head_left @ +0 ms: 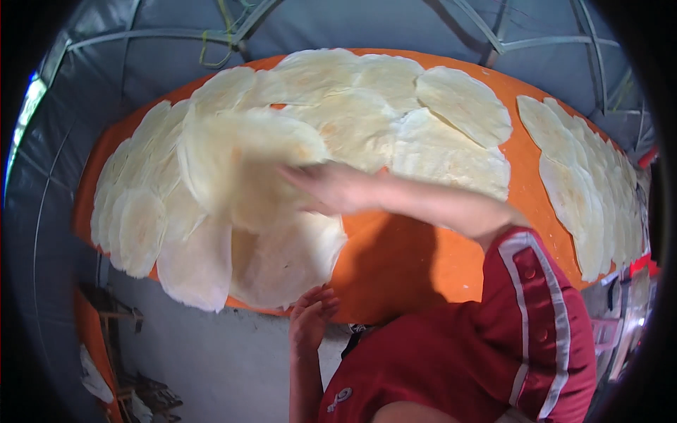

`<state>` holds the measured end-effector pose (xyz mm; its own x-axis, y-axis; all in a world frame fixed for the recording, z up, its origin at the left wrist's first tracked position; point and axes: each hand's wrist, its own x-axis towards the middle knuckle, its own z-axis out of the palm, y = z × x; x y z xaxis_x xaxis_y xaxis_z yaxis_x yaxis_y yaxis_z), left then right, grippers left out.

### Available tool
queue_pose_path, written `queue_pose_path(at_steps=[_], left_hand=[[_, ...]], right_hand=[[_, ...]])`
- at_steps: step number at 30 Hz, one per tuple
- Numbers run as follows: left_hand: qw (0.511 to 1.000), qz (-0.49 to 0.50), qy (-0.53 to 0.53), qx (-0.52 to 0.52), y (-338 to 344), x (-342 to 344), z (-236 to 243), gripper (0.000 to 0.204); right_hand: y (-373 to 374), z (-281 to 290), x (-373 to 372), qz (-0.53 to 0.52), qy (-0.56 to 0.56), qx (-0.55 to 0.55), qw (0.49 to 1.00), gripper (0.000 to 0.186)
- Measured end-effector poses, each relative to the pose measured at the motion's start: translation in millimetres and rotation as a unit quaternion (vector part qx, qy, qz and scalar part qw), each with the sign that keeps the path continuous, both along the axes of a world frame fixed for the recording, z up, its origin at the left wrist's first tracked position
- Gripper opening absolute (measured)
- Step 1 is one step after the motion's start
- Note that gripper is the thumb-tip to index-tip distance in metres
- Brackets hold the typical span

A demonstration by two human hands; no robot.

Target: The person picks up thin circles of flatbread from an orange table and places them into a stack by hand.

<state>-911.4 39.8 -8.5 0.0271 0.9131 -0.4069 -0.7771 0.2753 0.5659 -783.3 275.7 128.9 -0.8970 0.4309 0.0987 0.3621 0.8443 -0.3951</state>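
My right hand [331, 186] reaches across the orange table and is smeared by motion. Its fingers meet the edge of a pale, round, thin flatbread [243, 144], which looks partly lifted and bent over the others on the left. The exact grip is blurred. Close to the table's front edge, my left hand [312, 316] has loosely bent fingers with nothing visible in them. It sits just below another thin flatbread [296, 257], whose lower edge lies by the table rim. Many similar sheets overlap along the back and left, among them a flatbread [143, 224] at the far left.
The orange table [451, 264] curves across the view. A second overlapping group of flatbreads [571, 187] covers its right side. Grey sheeting on a metal frame [176, 33] stands behind. At lower left is a wooden rack [113, 310]; a pink plastic stool [606, 333] is at right.
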Motion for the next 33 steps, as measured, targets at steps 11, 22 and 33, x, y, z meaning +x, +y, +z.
queue_pose_path(at_steps=[11,22,33], left_hand=[[0.793,-0.168,-0.555,-0.187,183,54,-100,0.035],[0.958,0.129,-0.164,-0.199,302,140,12,0.068],[0.959,0.147,0.162,-0.182,262,116,-16,0.047]], right_hand=[[-27,-96,272,-0.299,-0.121,0.097,0.942,0.017],[84,127,447,-0.507,0.036,0.049,0.86,0.035],[215,-68,325,-0.401,-0.166,0.31,0.846,0.017]])
